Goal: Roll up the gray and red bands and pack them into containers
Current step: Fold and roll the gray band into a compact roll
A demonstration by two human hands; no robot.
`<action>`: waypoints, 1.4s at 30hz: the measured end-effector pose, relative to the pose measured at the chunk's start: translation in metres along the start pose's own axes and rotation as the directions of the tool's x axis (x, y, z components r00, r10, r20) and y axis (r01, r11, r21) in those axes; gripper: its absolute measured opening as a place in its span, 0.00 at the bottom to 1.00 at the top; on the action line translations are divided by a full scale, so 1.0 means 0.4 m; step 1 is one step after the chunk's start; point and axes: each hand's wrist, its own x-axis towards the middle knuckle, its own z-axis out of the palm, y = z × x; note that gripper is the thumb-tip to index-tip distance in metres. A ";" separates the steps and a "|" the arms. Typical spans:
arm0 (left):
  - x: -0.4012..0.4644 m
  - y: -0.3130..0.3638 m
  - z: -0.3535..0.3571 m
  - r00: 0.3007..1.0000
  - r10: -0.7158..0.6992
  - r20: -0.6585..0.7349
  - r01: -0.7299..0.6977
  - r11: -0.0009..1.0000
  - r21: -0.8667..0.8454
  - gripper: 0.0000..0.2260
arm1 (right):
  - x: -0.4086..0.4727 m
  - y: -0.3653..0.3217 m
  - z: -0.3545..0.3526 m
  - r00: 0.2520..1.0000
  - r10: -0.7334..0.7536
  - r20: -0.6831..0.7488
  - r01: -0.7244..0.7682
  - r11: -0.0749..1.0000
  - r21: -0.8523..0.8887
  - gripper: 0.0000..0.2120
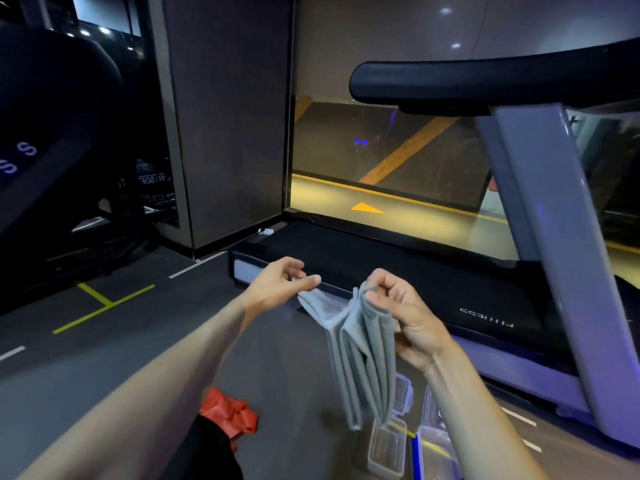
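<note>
The gray band hangs in several folded loops in front of me, above the floor. My left hand pinches one end of it between thumb and fingers at the upper left. My right hand grips the bunched top of the folds at the right. The red band lies crumpled on the floor at the lower left, partly behind my left forearm. Small clear plastic containers stand on the floor below the gray band, one open with its lid up; others sit partly hidden by my right forearm.
A treadmill stands right ahead, its gray upright post and black handrail at the right. A dark pillar and a glass wall rise behind it. Dark gym equipment fills the left. The gray floor has yellow and white lines.
</note>
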 end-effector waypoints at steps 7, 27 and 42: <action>-0.020 -0.008 -0.004 0.979 -0.001 0.204 -0.029 0.989 0.145 0.51 | -0.005 0.023 -0.029 0.997 0.026 -0.070 -0.028 0.999 -0.039 0.21; -0.059 0.023 0.006 0.952 0.297 0.077 -0.307 0.925 0.223 0.54 | 0.043 -0.008 -0.002 0.944 -0.113 -0.310 0.120 0.993 0.002 0.10; -0.125 0.202 -0.007 0.936 0.325 -0.137 -0.351 0.828 -0.437 0.15 | 0.131 0.019 0.061 0.627 -0.292 -0.722 0.178 0.956 -0.233 0.07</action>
